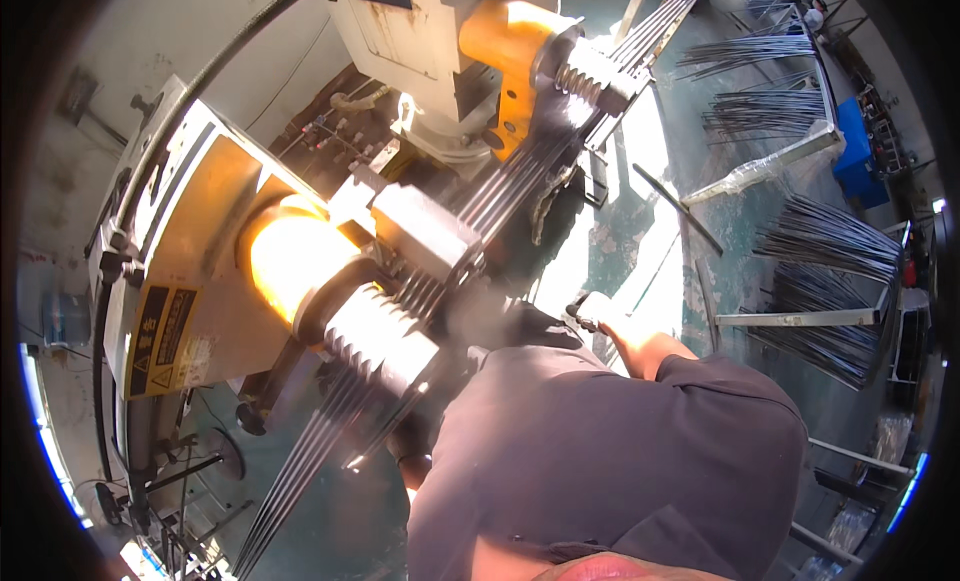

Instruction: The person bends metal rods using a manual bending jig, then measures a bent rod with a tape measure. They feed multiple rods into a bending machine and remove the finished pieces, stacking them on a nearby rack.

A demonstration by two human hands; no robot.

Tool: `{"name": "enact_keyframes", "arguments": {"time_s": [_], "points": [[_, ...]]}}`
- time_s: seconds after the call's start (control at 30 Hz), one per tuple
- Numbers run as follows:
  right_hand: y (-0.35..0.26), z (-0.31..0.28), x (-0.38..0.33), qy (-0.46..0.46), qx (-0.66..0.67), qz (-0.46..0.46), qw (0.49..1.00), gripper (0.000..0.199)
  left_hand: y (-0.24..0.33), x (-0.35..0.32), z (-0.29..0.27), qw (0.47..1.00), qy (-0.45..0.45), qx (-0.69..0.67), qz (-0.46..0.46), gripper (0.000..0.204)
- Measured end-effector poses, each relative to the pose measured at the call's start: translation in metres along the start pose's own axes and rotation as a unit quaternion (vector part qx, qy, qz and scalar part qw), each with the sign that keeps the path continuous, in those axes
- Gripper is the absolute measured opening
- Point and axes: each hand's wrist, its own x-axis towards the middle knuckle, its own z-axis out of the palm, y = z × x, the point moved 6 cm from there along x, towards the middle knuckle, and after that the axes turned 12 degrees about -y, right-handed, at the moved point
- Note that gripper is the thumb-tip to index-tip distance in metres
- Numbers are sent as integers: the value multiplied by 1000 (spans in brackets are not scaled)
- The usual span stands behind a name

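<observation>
Several long thin steel rods lie side by side across a machine, running from lower left to upper right. Grooved metal rollers stand at the near end, beside an orange-yellow cylindrical housing. A second grooved roller sits by another orange housing farther off. My left hand, dark and partly behind my body, is close to the rods by the near rollers; its fingers are hidden. My right hand is right of the rods, in glare, its fingers unclear.
Bundles of rods rest on metal racks at the right. A blue bin stands behind them. Loose bars lie on the green floor. A dark curved hose arches over the machine cabinet at left.
</observation>
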Motion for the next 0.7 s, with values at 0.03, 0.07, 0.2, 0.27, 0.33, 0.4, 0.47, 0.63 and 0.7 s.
{"name": "enact_keyframes", "arguments": {"time_s": [0.03,0.07,0.2,0.27,0.33,0.4,0.47,0.63,0.7], "points": [[-29,-20,3,7,7,-18,1000,25,-6,-6,3,1000,6,-5,2,59],[-50,-38,8,12,44,-35,998,34,-14,-13,5,1000,13,-11,-1,59],[-92,-84,25,9,161,-95,982,34,-34,-30,9,999,34,-16,0,60],[-94,-88,20,5,156,-91,984,34,-44,-33,8,999,37,-19,0,60],[-78,-80,13,13,145,-83,986,34,-46,-36,2,999,35,-21,8,60],[-40,-63,20,-2,115,-59,992,35,-49,-36,2,999,24,-20,10,60],[23,-38,29,-9,123,-44,991,34,-53,-32,6,1000,10,-17,14,60],[134,13,3,-9,-233,-50,971,42,-55,-20,6,999,-25,-22,28,61],[173,30,-10,-31,-266,-54,962,47,-55,-19,13,998,-41,-26,32,61]]}}
